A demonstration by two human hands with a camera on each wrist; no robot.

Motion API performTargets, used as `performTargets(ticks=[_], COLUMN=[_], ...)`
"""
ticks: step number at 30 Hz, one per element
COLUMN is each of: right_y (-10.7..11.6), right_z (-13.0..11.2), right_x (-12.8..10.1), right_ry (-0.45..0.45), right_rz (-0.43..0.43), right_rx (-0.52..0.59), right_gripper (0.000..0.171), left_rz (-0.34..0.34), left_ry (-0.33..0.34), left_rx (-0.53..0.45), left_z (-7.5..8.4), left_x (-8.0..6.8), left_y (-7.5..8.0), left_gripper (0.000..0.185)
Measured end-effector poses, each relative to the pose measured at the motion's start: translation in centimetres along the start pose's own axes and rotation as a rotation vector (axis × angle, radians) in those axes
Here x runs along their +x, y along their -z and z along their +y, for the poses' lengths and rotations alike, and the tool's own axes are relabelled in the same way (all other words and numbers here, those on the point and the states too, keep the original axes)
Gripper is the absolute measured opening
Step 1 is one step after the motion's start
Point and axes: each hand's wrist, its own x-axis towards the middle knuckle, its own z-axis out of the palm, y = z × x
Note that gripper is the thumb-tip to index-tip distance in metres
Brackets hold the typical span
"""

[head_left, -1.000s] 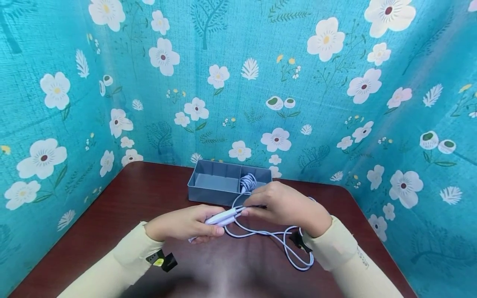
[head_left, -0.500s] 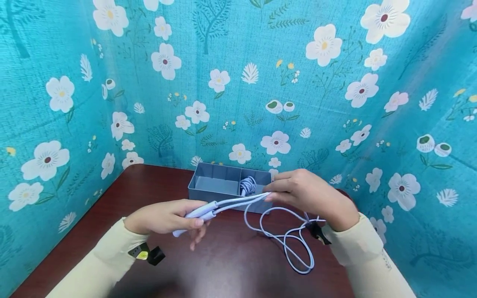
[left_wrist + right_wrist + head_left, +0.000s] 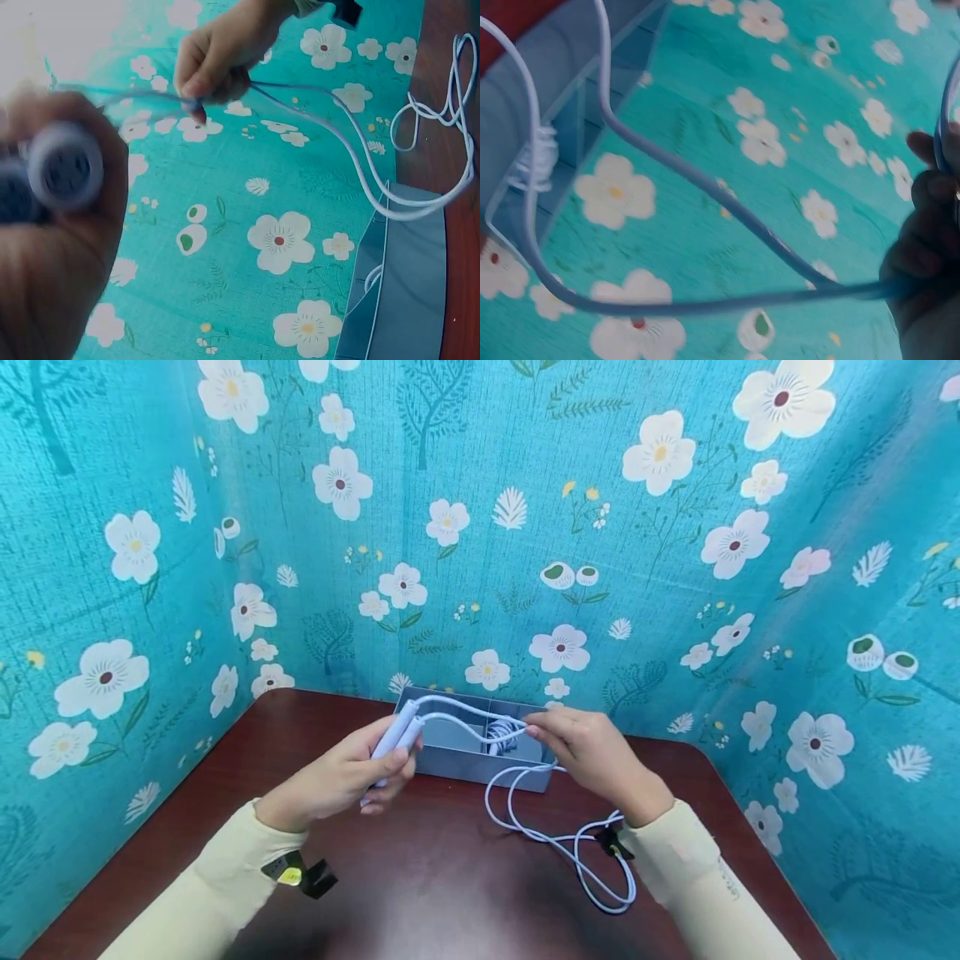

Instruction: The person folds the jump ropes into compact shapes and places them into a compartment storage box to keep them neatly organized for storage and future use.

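Observation:
My left hand (image 3: 375, 768) grips two pale lilac skipping-rope handles (image 3: 395, 737), held side by side and pointing up and away over the near left corner of the grey box (image 3: 450, 758). The rope (image 3: 465, 720) arcs from the handles across the box to my right hand (image 3: 542, 731), which pinches both strands between thumb and fingers. From there the rope drops to loose loops (image 3: 592, 860) on the table. In the left wrist view the handle ends (image 3: 64, 165) are blurred and close, and the right hand (image 3: 214, 60) pinches the rope (image 3: 337, 135).
The grey box has dividers, and a second coiled white cord (image 3: 501, 735) lies in its right compartment, also seen as the coiled cord (image 3: 536, 161). The dark red table (image 3: 420, 877) is walled in on three sides by teal flowered cloth (image 3: 525, 527).
Both hands have risen and moved away toward the box. The left hand has swung the handles from lying flat to pointing up, and the rope between the hands now spans the box.

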Motion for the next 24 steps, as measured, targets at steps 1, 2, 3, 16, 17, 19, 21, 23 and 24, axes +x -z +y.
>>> performTargets(ticks=[1, 2, 3, 16, 17, 19, 21, 23, 24], right_y=[-0.7, -1.3, -1.9, -7.9, -8.0, -8.2, -8.2, -8.1, -8.1], right_z=[-0.1, -0.2, -0.3, -4.5, -4.8, -5.2, -5.4, -5.5, -5.4], right_x=[-0.2, -0.4, -0.6, -1.4, -1.3, -1.2, -1.1, -1.1, -1.1], right_ry=[0.009, 0.016, 0.030, 0.272, 0.287, 0.313, 0.334, 0.342, 0.342], right_rz=[0.017, 0.028, 0.040, -0.216, -0.231, -0.251, -0.253, -0.253, -0.254], right_rx=[-0.026, -0.050, -0.076, -0.357, -0.359, -0.356, -0.356, -0.359, -0.359], right_gripper=[0.021, 0.023, 0.025, 0.010, 0.010, 0.010, 0.008, 0.008, 0.008], left_rz=[0.053, 0.104, 0.153, 0.478, 0.466, 0.421, 0.360, 0.297, 0.267], left_ry=[0.006, 0.014, 0.028, 0.210, 0.224, 0.239, 0.229, 0.206, 0.189], left_rx=[-0.010, -0.025, -0.038, 0.277, 0.385, 0.627, 0.830, 0.977, 1.030], left_z=[-0.2, -0.3, -0.5, -3.9, -4.2, -4.5, -4.7, -4.8, -4.8], left_x=[0.3, 0.5, 0.8, 4.1, 4.2, 4.1, 4.0, 3.9, 3.9], left_y=[-0.2, -0.4, -0.7, -3.1, -3.3, -3.5, -3.6, -3.7, -3.7], left_gripper=[0.022, 0.025, 0.027, 0.036, 0.037, 0.040, 0.041, 0.037, 0.032])
